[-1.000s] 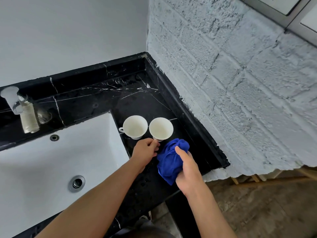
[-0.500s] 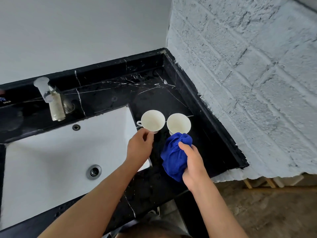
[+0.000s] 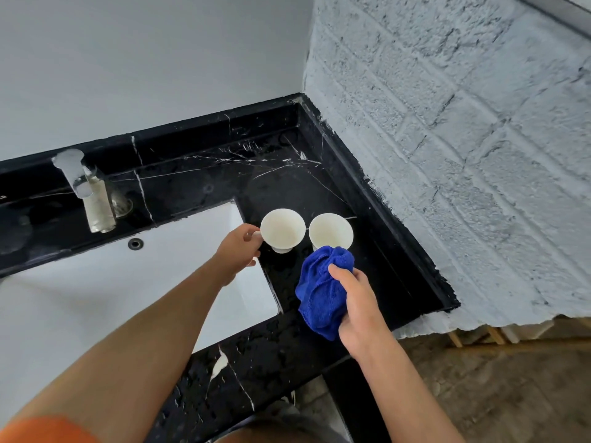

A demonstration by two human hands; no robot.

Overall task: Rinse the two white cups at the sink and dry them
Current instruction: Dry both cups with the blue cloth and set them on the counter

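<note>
Black marble bench (image 3: pixel 287 183), white-veined, wet, set in a corner. Two white footed ceramic cups, upright, side by side, just right of the white rectangular sink (image 3: pixel 96 298). Left cup (image 3: pixel 282 229): its handle pinched by the left hand (image 3: pixel 238 252). Right cup (image 3: pixel 331 233): free-standing, near edge overlapped by a bunched blue microfibre cloth (image 3: pixel 321 298). Cloth gripped by the right hand (image 3: pixel 361 310), fingers curled round it. Chrome tap (image 3: pixel 86 190) behind the sink. Grey painted brick wall (image 3: pixel 447 155) to the right.
</note>
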